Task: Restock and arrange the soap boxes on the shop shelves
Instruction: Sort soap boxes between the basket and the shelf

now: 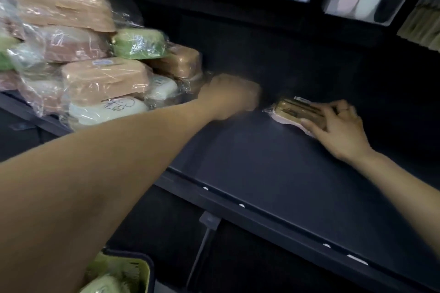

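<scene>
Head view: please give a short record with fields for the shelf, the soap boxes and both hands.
shelf: dark shelf, mostly bare on the right
stack: wrapped soap boxes piled at the left end
single box: brown wrapped soap box lying alone on the shelf
right hand: grips the single box
left hand: blurred, beside the stack; grip unclear

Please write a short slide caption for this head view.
Right hand holds a wrapped soap box on the dark shelf.

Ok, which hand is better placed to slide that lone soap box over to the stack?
Right hand: it already grips the lone soap box on the shelf. The left hand is blurred beside the stack.
</scene>
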